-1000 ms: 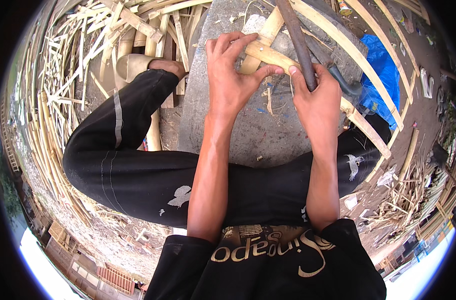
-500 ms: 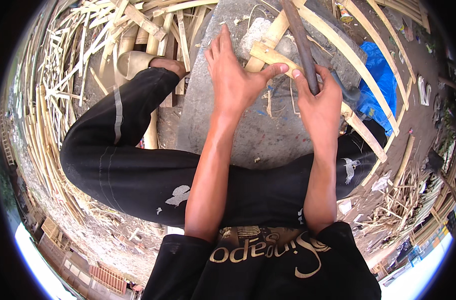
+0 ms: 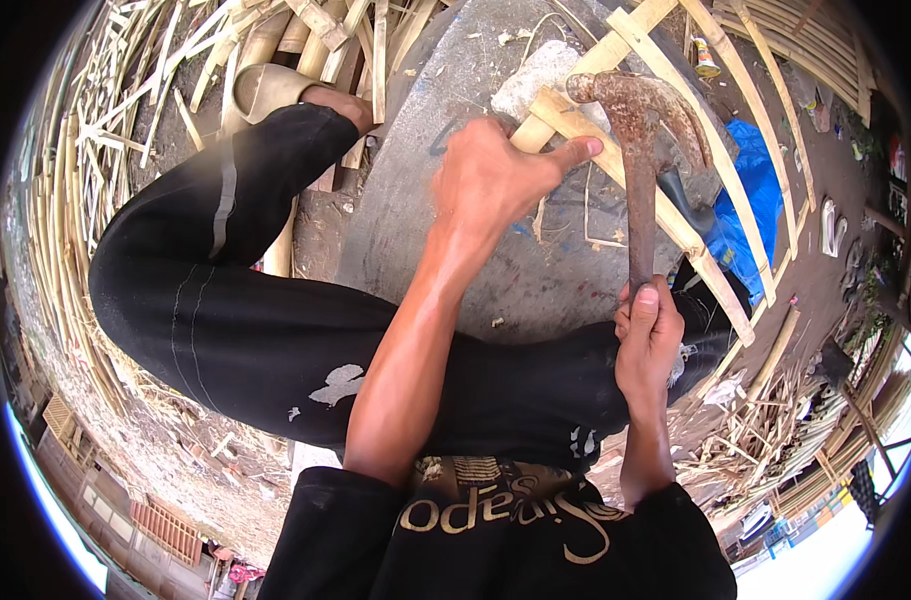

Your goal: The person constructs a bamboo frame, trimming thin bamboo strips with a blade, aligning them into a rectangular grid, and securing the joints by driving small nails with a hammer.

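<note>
My right hand (image 3: pixel 650 340), close to my lap, is wrapped round the lower handle of a claw hammer (image 3: pixel 638 185). Its rusty head points away from me, above a light bamboo slat (image 3: pixel 675 222). My left hand (image 3: pixel 497 175) curls its fingers at the joint where this slat crosses another bamboo strip (image 3: pixel 615 45); the thumb stretches along the slat. Most of the left fingertips are hidden behind the hand. Both slats belong to a larger bamboo frame with curved strips (image 3: pixel 740 180) that reaches out to the right.
A grey stone slab (image 3: pixel 405 225) lies between my legs, with a pale rough block (image 3: pixel 540 75) on it. Blue plastic sheeting (image 3: pixel 760 185) is at the right. Split bamboo (image 3: pixel 65 230) is heaped on the left, and scraps (image 3: pixel 765 425) litter the right-hand ground.
My right hand has drawn back toward my lap with the hammer, bringing its head into view. The left hand's raised, spread fingers have folded down around the bamboo joint.
</note>
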### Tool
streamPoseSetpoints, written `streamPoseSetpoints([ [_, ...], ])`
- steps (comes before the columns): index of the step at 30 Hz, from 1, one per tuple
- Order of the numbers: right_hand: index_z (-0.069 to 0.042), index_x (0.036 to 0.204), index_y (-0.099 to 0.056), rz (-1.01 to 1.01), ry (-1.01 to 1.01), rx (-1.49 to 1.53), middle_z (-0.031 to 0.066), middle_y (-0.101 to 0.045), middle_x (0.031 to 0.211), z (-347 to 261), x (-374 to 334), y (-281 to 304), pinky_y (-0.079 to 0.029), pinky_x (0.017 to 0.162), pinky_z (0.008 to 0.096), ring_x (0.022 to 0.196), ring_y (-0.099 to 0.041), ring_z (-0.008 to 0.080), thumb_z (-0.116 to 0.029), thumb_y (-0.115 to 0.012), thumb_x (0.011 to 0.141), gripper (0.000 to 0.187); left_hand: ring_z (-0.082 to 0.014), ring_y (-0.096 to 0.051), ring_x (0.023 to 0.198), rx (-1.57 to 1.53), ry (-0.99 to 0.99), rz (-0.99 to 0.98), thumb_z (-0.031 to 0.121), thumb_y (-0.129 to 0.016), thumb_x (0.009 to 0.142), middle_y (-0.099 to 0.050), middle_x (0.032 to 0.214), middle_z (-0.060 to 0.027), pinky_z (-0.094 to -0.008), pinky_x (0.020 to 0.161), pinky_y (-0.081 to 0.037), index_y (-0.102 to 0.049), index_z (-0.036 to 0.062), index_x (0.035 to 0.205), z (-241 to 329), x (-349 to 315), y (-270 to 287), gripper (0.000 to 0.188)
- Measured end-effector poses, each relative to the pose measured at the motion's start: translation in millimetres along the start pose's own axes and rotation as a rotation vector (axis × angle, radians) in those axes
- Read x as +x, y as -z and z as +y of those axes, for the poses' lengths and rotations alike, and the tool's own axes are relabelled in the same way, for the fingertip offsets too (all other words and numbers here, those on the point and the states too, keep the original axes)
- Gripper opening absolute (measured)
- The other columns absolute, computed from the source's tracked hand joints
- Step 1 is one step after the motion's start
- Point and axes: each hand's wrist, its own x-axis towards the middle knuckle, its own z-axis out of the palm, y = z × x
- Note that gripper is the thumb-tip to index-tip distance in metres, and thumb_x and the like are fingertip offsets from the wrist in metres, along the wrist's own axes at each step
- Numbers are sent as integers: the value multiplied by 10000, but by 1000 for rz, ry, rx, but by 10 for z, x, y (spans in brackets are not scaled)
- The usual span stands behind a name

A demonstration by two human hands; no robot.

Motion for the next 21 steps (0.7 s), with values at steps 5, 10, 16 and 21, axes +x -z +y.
streamPoseSetpoints([
  [5,-19,905,-563,-8,-31,-60,-18,-440,609,63,-57,107,-322,521,254,573,-397,51,-339,-522,1086,369,-281,-705,633,-5,-92,-63,588,-868,707,-689,656,-209,-416,642,-560,-733,-105,771,-98,96,-40,709],
  [10,-12,943,-579,169,13,-90,-63,-454,662,-13,93,194,-303,541,217,624,-378,24,-222,-774,950,286,-342,-721,630,-29,-106,-69,607,-866,697,-675,638,-253,-449,653,-573,-692,-139,700,-88,101,-89,766],
  [16,44,1168,-675,313,14,-364,-24,-469,656,-76,608,347,-315,531,268,606,-383,70,-202,-754,956,335,-337,-716,618,-39,-106,-68,609,-862,700,-674,632,-242,-454,646,-573,-702,-133,704,-107,124,-76,759],
  [21,63,1075,-711,312,-59,-451,8,-412,621,-87,617,345,-310,527,296,597,-341,91,-199,-735,961,286,-344,-723,644,-14,-109,-89,623,-852,699,-678,641,-244,-456,664,-575,-706,-131,713,-81,120,-66,769],
])
